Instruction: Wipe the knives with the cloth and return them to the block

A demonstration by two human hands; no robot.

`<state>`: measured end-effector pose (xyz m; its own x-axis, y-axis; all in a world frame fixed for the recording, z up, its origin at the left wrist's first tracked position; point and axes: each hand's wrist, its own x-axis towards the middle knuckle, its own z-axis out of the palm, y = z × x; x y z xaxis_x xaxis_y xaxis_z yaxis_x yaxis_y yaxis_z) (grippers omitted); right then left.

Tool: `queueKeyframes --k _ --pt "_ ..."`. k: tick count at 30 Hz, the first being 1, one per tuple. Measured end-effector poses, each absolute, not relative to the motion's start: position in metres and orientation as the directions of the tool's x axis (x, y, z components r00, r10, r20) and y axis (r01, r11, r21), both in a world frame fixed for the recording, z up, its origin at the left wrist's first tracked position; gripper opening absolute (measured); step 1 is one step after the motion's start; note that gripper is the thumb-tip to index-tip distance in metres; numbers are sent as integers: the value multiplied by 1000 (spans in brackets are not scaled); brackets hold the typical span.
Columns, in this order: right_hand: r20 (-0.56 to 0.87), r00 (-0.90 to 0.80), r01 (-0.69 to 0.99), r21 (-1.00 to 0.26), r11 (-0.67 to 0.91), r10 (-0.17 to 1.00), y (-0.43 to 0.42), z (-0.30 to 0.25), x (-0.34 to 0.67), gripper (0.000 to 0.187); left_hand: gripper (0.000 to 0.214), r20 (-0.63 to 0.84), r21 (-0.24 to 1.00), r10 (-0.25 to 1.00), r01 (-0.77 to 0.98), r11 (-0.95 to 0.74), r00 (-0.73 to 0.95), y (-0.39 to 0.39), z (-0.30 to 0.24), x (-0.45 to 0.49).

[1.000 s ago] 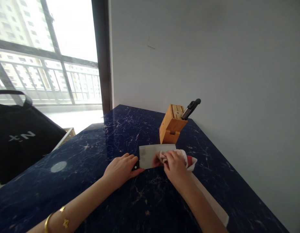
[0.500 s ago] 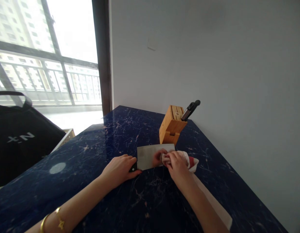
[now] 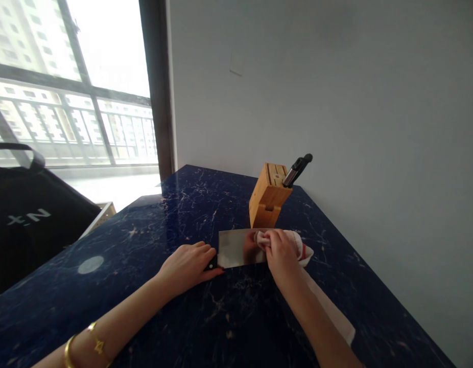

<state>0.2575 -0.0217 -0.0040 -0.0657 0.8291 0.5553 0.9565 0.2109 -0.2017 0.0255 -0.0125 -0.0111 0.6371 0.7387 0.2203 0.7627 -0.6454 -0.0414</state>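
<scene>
head: cloth (image 3: 302, 246) between right fingers (image 3: 273, 238) and cleaver (image 3: 234, 249)

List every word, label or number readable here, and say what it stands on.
"x N" (the small first mark is unclear): pale print on the black bag.
No readable marks on the cleaver, the cloth or the knife block.
</scene>
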Motion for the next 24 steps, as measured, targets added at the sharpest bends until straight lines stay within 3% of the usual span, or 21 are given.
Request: queueKeyframes --k 8,15,19,24 --pt "535 -258 906 -157 394 805 -38 -10 217 19 41 239 -79 739 771 -632 630 -17 -16 30" --pt "600 -110 962 -137 237 792 -28 -16 242 16 39 252 -76 745 780 -621 618 -19 -14 32" --pt "575 -194 938 -128 321 795 -32 -17 234 20 41 245 -54 764 795 -604 597 -20 -14 31" --pt "683 -56 904 -274 327 728 -34 -1 245 24 44 241 1 808 832 -555 538 -16 -14 25"
